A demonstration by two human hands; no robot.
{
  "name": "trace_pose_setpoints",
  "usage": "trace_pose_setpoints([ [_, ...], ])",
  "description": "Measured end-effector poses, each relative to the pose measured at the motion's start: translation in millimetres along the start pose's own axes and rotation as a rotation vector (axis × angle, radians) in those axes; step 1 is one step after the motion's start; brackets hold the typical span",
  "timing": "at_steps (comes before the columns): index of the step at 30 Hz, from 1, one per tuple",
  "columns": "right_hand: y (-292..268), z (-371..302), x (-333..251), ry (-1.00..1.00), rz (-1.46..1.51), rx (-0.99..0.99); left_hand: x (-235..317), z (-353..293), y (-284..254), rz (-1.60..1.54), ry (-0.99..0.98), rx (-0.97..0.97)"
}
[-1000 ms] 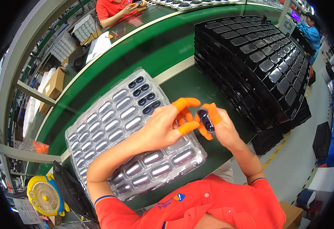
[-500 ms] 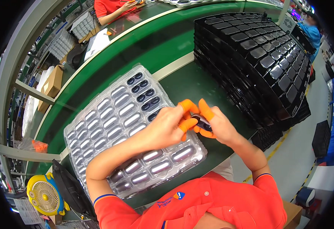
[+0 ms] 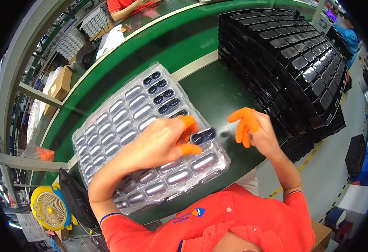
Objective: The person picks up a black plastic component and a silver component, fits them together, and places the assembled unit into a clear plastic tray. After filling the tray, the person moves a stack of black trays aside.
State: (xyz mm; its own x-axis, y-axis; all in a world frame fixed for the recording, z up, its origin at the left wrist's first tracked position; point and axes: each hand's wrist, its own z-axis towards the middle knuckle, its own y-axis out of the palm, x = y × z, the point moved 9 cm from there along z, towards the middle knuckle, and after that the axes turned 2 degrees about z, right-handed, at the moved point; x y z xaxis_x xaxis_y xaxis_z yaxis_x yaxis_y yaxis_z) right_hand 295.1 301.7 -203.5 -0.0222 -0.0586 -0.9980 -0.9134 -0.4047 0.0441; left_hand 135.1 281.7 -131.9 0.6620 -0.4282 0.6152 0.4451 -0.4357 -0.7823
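Head view | left fingers (image 3: 191,149) pinching dark oval piece (image 3: 203,136) over tray (image 3: 223,161) | right fingers (image 3: 250,120) spread, now off it

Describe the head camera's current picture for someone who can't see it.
A person's left hand, wearing orange finger covers, holds a dark, glossy oval part over a clear plastic tray holding several similar parts. The right hand is empty, off to the right, near stacked black trays.
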Motion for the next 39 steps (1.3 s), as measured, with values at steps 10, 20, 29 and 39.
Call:
trace_pose_setpoints([
  [10,9.4,-68.0,-76.6,-0.334,-0.773,-0.456,28.7,-25.2,35.1,0.458,0.094,0.088],
  [20,-324.5,59.3,-210.2,-0.460,-1.370,0.609,48.4,-13.2,55.9,0.488,0.038,-0.057],
  [29,-379.0,203.4,-157.6,-0.487,-2.210,0.308,50.9,-3.3,18.2,-0.255,0.015,-0.130],
  [39,-320.9,136.4,-191.7,-0.545,-1.596,0.500,13.2,23.0,14.6,-0.794,-0.032,-0.059],
])
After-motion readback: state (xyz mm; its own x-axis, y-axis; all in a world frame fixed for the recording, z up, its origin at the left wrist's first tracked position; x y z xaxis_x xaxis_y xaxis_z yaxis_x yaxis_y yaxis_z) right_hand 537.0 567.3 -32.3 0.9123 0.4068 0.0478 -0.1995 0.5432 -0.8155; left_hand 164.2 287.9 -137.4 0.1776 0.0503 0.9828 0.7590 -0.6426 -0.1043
